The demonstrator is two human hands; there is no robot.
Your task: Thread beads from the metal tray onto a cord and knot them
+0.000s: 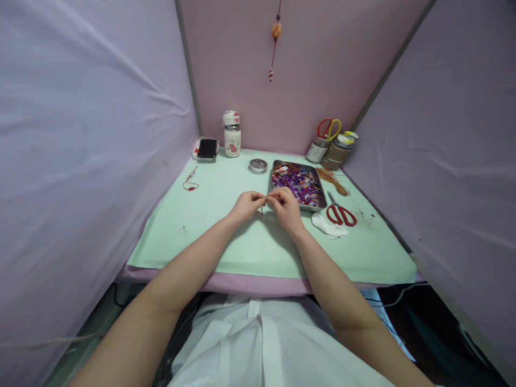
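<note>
My left hand (249, 205) and my right hand (285, 206) meet fingertip to fingertip over the table, in front of the metal tray's near left corner. Both are closed in a pinch on a thin beaded cord (260, 211), whose small pale and reddish end dangles below the fingers. Its finer detail is too small to make out. The tray (298, 209) holds many purple, red and clear beads (296, 184). My right hand covers part of its near left side.
Red-handled scissors (341, 214) lie right of a crumpled white tissue (328, 226). Golden cords (335, 181), jars (338, 153) and a round tin (258, 165) stand or lie behind. Left are a bottle (232, 141), a phone (207, 149) and a red bracelet (191, 186). A beaded string (276, 30) hangs ahead.
</note>
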